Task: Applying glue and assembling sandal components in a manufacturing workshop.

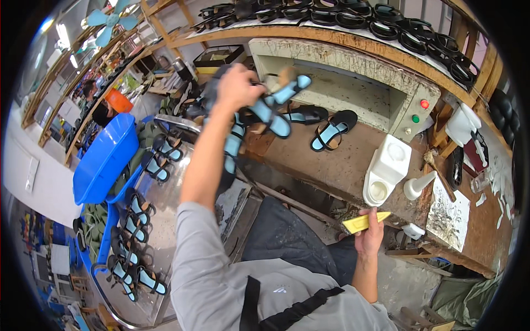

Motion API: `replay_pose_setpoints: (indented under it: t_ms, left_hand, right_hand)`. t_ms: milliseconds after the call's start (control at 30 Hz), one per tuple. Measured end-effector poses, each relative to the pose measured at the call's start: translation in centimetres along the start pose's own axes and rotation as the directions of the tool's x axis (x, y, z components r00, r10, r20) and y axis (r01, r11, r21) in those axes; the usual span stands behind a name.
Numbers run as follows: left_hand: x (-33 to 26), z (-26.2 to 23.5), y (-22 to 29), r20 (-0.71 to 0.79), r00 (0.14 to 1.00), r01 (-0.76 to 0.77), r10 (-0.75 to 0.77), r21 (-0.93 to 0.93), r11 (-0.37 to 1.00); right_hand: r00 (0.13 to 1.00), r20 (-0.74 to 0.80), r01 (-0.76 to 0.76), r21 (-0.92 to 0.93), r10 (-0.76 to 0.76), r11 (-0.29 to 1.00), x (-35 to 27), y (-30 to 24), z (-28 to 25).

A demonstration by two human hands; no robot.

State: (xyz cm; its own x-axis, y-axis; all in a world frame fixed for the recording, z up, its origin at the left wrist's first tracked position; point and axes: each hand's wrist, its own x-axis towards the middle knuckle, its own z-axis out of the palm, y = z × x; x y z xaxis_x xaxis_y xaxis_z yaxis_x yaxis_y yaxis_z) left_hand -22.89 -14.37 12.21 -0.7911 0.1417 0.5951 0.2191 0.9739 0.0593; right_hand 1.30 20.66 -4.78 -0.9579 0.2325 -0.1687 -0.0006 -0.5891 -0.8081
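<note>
My left hand (238, 87) reaches across to the far side of the bench, blurred by motion. Its fingers are closed around a black strapped sandal (266, 117) with a light-blue insole; the exact hold is partly smeared. More black sandals crowd around this hand, and another sandal (333, 131) lies on the bench to its right. Low on the right, my right hand (371, 234) grips a flat yellow boat-shaped piece (364, 222), thumb on top. Just beyond that hand, at the bench edge, stands a white plastic container (387, 165) with a round cup-like opening.
A worn machine housing (342, 88) with red and green buttons stands behind the bench (309, 160). Black shoes (353, 16) line a shelf above. Sandals rest on a metal-topped table (174, 182) at left, beside blue tubs (105, 160). A white bottle (418, 186) stands at right.
</note>
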Motion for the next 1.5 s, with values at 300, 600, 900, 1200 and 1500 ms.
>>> replay_pose_setpoints:
  t_ms: [300, 600, 900, 1200, 1500]
  left_hand:
    - [0.6, 21.2, 9.1, 0.631, 0.764, 0.24, 0.134, -0.472, 0.848]
    - [-18.5, 10.3, -0.2, 0.418, 0.893, 0.449, -0.166, -0.827, 0.338]
    - [-56.8, 23.4, -4.6, 0.887, -0.281, 0.956, -0.367, 0.225, -0.188]
    - [-55.2, 37.7, -5.5, 0.734, -0.129, 0.987, -0.667, 0.032, -0.155]
    - [-59.7, 51.6, -9.0, 0.914, -0.087, 0.484, -0.397, 0.387, 0.784]
  right_hand:
    - [0.974, -0.196, 0.113, -0.008, -0.112, 0.994, -1.1, -2.6, -5.1]
    - [0.968, -0.238, 0.061, -0.07, -0.076, 0.996, 0.5, -1.9, -6.1]
    - [0.975, 0.121, 0.216, -0.349, -0.184, 0.912, 1.9, 2.7, -1.9]
    - [0.899, 0.302, 0.435, -0.529, -0.317, 0.729, 4.6, 6.1, 4.2]
    - [0.895, 0.129, 0.392, -0.687, -0.428, 0.612, 7.1, 6.8, 7.7]
